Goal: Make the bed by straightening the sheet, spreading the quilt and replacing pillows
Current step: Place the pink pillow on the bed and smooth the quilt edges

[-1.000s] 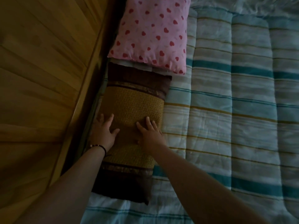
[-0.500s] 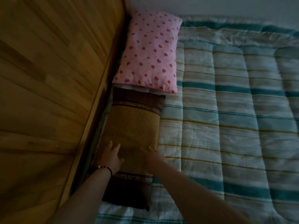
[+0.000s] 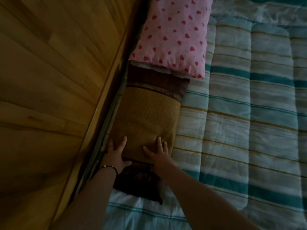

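A brown and gold pillow (image 3: pixel 146 117) lies lengthwise along the bed's left edge, against the wooden headboard. My left hand (image 3: pixel 115 154), with a bead bracelet at the wrist, rests flat on the pillow's left side near its lower end. My right hand (image 3: pixel 158 152) lies flat on the pillow's right side, fingers spread. A pink pillow with red hearts (image 3: pixel 174 35) sits beyond it, its near edge overlapping the brown pillow's far end. A striped teal and white quilt (image 3: pixel 240 122) is spread over the bed to the right.
The wooden headboard (image 3: pixel 54 97) fills the left side, with a narrow dark gap (image 3: pixel 106 130) between it and the mattress. The room is dim.
Both hands have slid a little toward the pillow's near end over the second. The head camera moved up and back down, so the framing shifted.
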Motion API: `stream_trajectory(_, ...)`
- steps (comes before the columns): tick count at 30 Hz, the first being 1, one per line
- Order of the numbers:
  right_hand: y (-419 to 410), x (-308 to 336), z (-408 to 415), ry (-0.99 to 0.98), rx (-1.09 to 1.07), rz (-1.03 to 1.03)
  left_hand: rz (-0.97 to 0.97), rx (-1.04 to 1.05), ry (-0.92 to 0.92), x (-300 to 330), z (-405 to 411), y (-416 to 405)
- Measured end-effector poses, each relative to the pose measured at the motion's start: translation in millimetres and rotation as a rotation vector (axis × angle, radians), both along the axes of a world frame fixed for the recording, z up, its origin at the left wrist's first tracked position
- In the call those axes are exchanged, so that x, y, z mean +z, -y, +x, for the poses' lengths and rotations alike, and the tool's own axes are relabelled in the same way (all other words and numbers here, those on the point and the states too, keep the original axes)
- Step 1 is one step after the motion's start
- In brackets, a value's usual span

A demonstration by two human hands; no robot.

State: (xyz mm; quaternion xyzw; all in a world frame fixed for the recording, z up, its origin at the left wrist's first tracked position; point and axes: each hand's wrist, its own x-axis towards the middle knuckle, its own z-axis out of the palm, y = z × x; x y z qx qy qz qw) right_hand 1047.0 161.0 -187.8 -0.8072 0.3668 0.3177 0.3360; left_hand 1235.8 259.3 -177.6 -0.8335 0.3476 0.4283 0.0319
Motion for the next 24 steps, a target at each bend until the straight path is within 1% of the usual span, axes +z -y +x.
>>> stream_trajectory(2, -2.5, -1.8, 2.4, -0.007, 0.006, -0.001, -0.027, -0.006, -0.032, 0.7, 7.5, -5.0)
stream_trajectory(4, -5.3, 1.4, -0.8, -0.012, 0.000, 0.002, -0.115, 0.017, -0.027, 5.1, 11.5, -19.4)
stream_trajectory(6, -8.1, 5.2, -4.8, 0.010, 0.006, -0.012, -0.216, 0.139, 0.048, 10.4, 15.4, -41.2)
stream_trajectory(7, -9.0, 6.5, -7.2, 0.017, 0.010, -0.030, -0.201, 0.198, 0.131, 11.1, 17.5, -52.9)
stream_trajectory(8, -8.2, 6.3, -8.3, 0.016, 0.017, -0.048, -0.137, 0.257, 0.207, 10.1, 21.2, -64.3)
stream_trajectory(9, -7.9, 6.3, -6.1, 0.013, 0.024, -0.071, -0.033, 0.294, 0.258, 8.2, 26.6, -76.3)
stream_trajectory(11, -9.9, 8.5, -5.8, 0.006, 0.037, -0.082, 0.180, 0.304, 0.272, 0.8, 29.5, -99.7)
stream_trajectory(12, -8.6, 8.4, -4.1, 0.010, 0.022, -0.074, 0.238, 0.307, 0.264, -1.4, 33.2, -105.2)
stream_trajectory(15, -12.5, 2.9, -5.2, 0.018, 0.012, -0.082, 0.300, 0.336, 0.164, -15.2, 34.1, -114.3)
stream_trajectory(17, -13.4, 0.5, -8.4, 0.014, 0.006, -0.092, 0.290, 0.347, 0.131, -20.4, 29.6, -114.1)
stream_trajectory(18, -14.6, -0.7, -9.4, 0.015, 0.001, -0.097, 0.271, 0.341, 0.151, -20.5, 26.5, -114.7)
stream_trajectory(20, -17.7, -1.3, -9.2, 0.031, 0.005, -0.112, 0.233, 0.353, 0.269, -17.1, 25.1, -118.5)
stream_trajectory(22, -21.5, -0.4, -9.3, 0.038, 0.014, -0.119, 0.235, 0.370, 0.413, -12.2, 25.4, -123.9)
stream_trajectory(24, -24.8, 1.8, -14.8, 0.062, 0.017, -0.110, 0.247, 0.385, 0.481, -10.0, 16.4, -124.7)
